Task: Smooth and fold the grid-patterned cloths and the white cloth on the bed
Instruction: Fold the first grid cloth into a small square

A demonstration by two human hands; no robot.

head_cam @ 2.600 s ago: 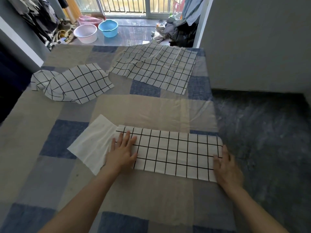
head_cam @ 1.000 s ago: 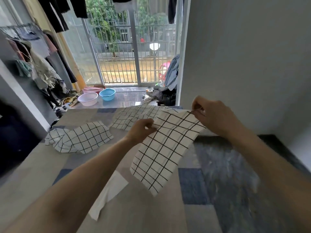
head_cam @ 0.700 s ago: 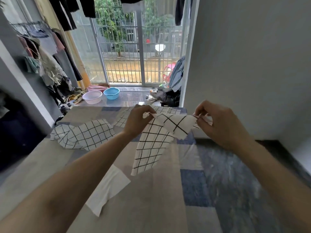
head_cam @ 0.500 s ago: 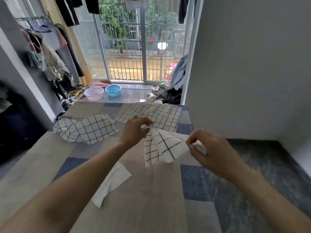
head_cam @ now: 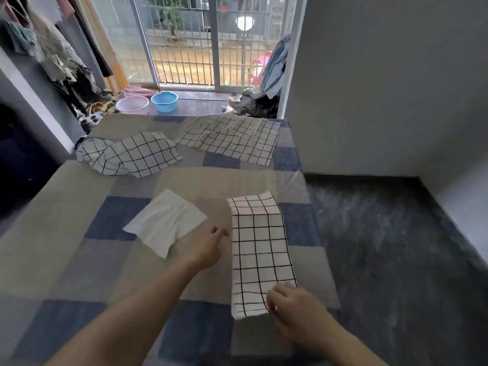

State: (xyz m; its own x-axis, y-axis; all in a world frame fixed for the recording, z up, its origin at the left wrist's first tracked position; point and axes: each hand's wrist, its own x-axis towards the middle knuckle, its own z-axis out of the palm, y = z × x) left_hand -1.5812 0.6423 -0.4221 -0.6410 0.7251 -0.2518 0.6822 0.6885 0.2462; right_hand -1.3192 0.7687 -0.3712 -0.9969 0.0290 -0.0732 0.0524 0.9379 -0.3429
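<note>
— Head view, lowest first: what are the hands doing?
— At lower right of the frame the right hand [head_cam: 293,310] has its fingers curled onto the near corner of the folded grid cloth [head_cam: 260,249], pinching its edge (the fingertips themselves are hidden under the hand). The left hand [head_cam: 208,247], at centre, holds nothing; its fingers are loosely bent, just beside the cloth's left edge.
— And the cloth itself?
— A long narrow strip lying on the bed [head_cam: 66,233], running away from the camera, its far end slightly lifted.
— Further up?
— The white cloth [head_cam: 165,221] lies flat left of centre, apart from the strip. Beyond it, a crumpled grid cloth [head_cam: 129,157] at mid-left and a spread grid cloth [head_cam: 232,137] near the bed's far edge. On the floor past the bed stand a pink basin [head_cam: 132,104] and a blue basin [head_cam: 164,101].
</note>
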